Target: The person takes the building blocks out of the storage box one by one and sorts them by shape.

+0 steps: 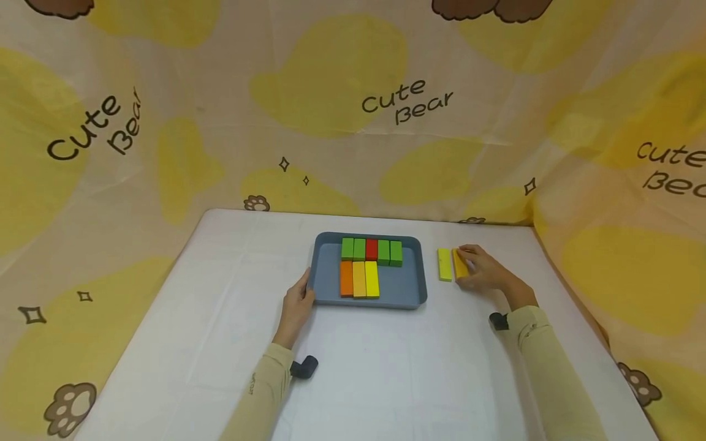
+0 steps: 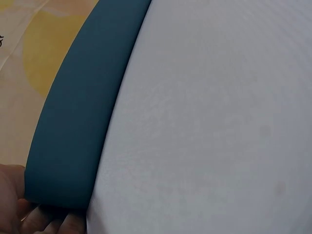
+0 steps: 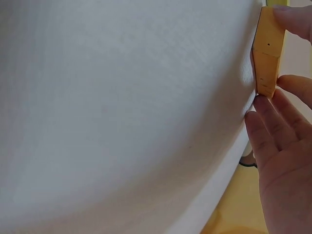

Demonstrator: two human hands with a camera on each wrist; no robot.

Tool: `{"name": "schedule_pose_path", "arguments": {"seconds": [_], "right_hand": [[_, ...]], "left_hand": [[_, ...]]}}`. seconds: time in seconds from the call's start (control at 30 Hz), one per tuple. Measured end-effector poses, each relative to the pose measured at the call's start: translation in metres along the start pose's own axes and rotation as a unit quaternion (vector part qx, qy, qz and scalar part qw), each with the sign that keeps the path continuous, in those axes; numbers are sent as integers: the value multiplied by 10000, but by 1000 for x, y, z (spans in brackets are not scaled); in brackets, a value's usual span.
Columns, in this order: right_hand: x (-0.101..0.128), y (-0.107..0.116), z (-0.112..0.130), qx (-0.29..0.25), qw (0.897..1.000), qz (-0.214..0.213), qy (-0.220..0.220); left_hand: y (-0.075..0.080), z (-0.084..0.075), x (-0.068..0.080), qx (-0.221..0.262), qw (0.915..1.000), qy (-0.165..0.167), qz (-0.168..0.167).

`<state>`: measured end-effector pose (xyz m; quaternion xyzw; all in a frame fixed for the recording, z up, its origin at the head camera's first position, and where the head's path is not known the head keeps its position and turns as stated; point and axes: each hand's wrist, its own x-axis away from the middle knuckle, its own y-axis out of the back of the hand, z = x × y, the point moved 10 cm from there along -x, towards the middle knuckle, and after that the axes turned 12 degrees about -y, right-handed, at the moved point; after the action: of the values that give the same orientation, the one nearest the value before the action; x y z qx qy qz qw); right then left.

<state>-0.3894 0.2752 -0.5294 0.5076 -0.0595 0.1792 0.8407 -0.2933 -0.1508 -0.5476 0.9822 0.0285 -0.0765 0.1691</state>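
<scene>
A blue-grey tray [image 1: 410, 285] sits mid-table holding a back row of green blocks [image 1: 353, 248] with one red block [image 1: 372, 249], and in front an orange block [image 1: 346, 278] and two yellow ones [image 1: 366, 278]. My left hand [image 1: 299, 298] grips the tray's left front corner, seen close as the tray's wall [image 2: 78, 122] with my fingers [image 2: 29, 214] under it. Right of the tray lies a light yellow block [image 1: 444, 264]. Beside it my right hand [image 1: 481, 269] pinches an orange-yellow block [image 1: 459, 263], tilted up on its edge [image 3: 267, 53].
The white table [image 1: 220, 343] is backed and flanked by a beige "Cute Bear" cloth [image 1: 353, 110]. Table edges run close on the right behind my right arm. Bare tabletop [image 1: 397, 373] lies in front of the tray.
</scene>
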Motion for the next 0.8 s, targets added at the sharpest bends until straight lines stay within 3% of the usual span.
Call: {"name": "schedule_pose_path", "arguments": {"seconds": [0.3, 0.47, 0.7, 0.8], "right_hand": [[1, -2, 1, 3, 9999, 70, -107], [10, -5, 4, -9, 9997, -234, -44], [27, 3, 56, 150, 9893, -1330, 578], [29, 2, 86, 332, 9838, -1533, 872]], "left_hand": [[2, -2, 0, -63, 10000, -48, -44], [0, 0, 7, -75, 10000, -31, 4], [0, 1, 9, -159, 9999, -1, -9], [0, -3, 3, -190, 9997, -131, -39]]}}
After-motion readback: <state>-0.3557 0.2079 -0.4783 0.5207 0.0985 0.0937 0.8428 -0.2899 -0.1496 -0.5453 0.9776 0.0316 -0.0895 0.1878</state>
